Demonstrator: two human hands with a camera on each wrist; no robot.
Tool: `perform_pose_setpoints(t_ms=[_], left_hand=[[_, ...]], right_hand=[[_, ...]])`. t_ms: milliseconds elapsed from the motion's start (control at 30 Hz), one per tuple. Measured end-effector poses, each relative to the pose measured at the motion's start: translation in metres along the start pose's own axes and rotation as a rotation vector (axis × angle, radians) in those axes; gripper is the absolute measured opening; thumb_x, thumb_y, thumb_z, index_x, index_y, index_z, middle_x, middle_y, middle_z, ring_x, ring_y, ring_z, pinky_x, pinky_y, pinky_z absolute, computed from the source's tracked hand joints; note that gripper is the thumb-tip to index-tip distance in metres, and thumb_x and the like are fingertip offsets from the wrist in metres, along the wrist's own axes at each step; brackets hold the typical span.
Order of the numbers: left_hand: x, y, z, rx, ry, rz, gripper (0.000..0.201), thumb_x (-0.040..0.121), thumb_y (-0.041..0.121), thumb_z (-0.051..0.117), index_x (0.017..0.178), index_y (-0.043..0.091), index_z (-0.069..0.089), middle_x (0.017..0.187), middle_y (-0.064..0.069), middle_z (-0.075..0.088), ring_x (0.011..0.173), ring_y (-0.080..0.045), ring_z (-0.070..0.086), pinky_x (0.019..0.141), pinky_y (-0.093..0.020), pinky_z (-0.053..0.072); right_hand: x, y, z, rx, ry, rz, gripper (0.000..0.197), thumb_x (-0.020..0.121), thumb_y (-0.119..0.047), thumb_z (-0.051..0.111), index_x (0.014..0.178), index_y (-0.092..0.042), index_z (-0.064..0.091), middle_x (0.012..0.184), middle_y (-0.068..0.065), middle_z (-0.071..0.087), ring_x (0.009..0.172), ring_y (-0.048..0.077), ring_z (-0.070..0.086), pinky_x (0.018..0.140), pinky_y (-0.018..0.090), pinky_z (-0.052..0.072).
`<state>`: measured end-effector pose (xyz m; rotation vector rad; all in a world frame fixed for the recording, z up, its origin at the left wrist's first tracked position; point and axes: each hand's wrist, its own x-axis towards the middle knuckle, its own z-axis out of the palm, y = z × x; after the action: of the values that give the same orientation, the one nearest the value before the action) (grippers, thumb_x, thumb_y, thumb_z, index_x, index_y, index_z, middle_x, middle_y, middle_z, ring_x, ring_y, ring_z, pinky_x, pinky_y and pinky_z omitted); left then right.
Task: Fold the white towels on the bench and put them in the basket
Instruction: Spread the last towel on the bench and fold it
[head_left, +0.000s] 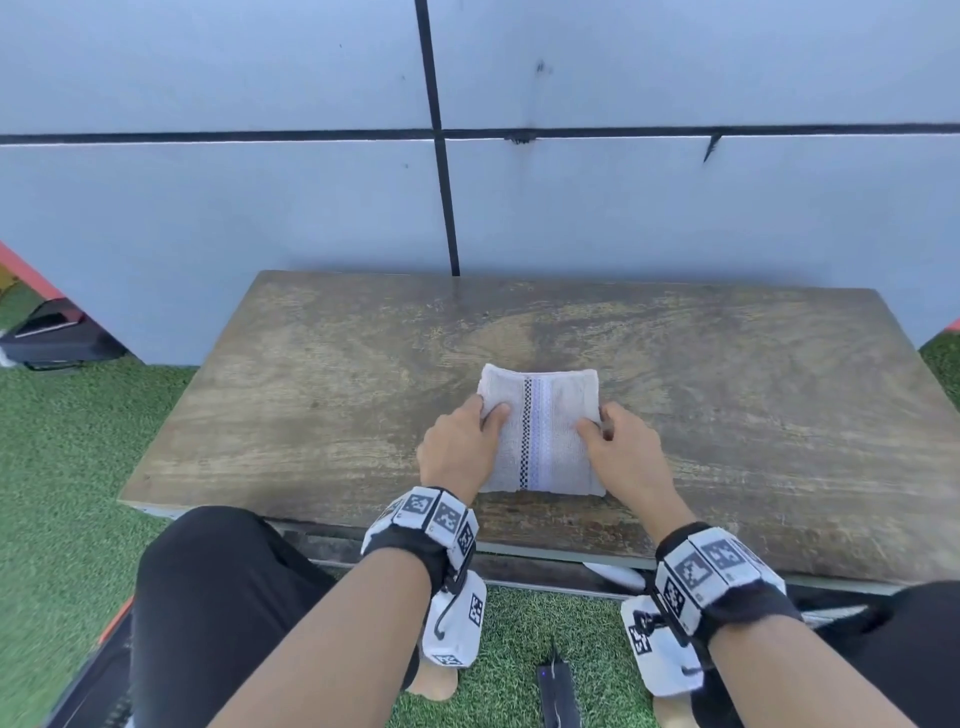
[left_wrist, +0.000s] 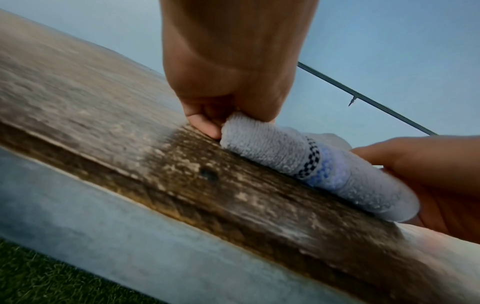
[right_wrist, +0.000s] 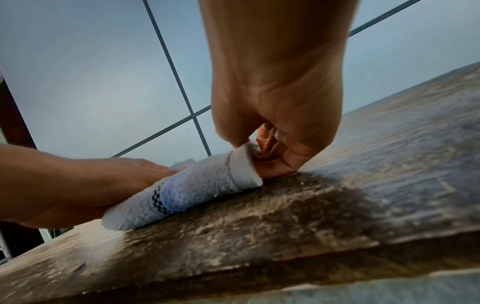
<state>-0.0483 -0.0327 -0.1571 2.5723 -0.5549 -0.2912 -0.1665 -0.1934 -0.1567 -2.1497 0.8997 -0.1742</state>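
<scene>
Both hands, left hand (head_left: 457, 447) and right hand (head_left: 621, 449), pinched the folded towel (head_left: 540, 431) on the surface (head_left: 727, 395); lifting it toward a basket, unseen, probably came next.

The left hand (head_left: 457, 447) is covering the left edge of the folded white towel (head_left: 550, 431) in the head view, and the right hand (head_left: 623, 457) is covering its right edge, so the fingers tucked beneath are staying out of sight. In the left wrist view the bench (left_wrist: 85, 98) is blurring toward its far end, and the right hand (left_wrist: 428, 181) is being cut off by the picture's right edge. In the right wrist view the left hand (right_wrist: 78, 185) is running off the left edge. On the grass, a dark device (head_left: 558, 696) is being cropped by the bottom edge, too small to identify. The basket is lying outside every view.
</scene>
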Motion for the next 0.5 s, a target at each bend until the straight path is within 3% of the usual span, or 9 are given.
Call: perform_pose_setpoints(t_ms=[133, 300, 500], left_hand=[[0.001, 0.000, 0.000, 0.004, 0.002, -0.003, 0.049, 0.099, 0.062, 0.036, 0.079, 0.018, 0.044, 0.076, -0.002, 0.061, 0.075, -0.029, 0.060, 0.069, -0.039, 0.048], [0.002, 0.000, -0.001, -0.019, -0.007, -0.004, 0.049, 0.098, 0.063, 0.036, 0.073, 0.021, 0.039, 0.074, -0.001, 0.060, 0.073, -0.027, 0.061, 0.071, -0.040, 0.051], [-0.001, -0.003, -0.003, -0.056, -0.021, 0.021, 0.049, 0.099, 0.062, 0.034, 0.072, 0.021, 0.038, 0.072, 0.000, 0.058, 0.072, -0.027, 0.060, 0.067, -0.038, 0.045]], right_hand=[[0.003, 0.000, 0.002, 0.007, 0.018, 0.029, 0.032, 0.096, -0.040, 0.052, 0.095, -0.008, 0.056, 0.086, 0.006, 0.063, 0.080, 0.027, 0.061, 0.070, 0.041, 0.050], [0.001, -0.003, 0.004, -0.022, 0.024, 0.022, 0.026, 0.097, -0.040, 0.050, 0.095, -0.015, 0.054, 0.082, 0.002, 0.063, 0.075, 0.023, 0.061, 0.071, 0.039, 0.050], [-0.011, -0.002, 0.001, 0.003, 0.072, -0.090, 0.007, 0.100, -0.034, 0.046, 0.101, -0.027, 0.046, 0.072, 0.004, 0.059, 0.061, 0.022, 0.056, 0.053, 0.031, 0.039]])
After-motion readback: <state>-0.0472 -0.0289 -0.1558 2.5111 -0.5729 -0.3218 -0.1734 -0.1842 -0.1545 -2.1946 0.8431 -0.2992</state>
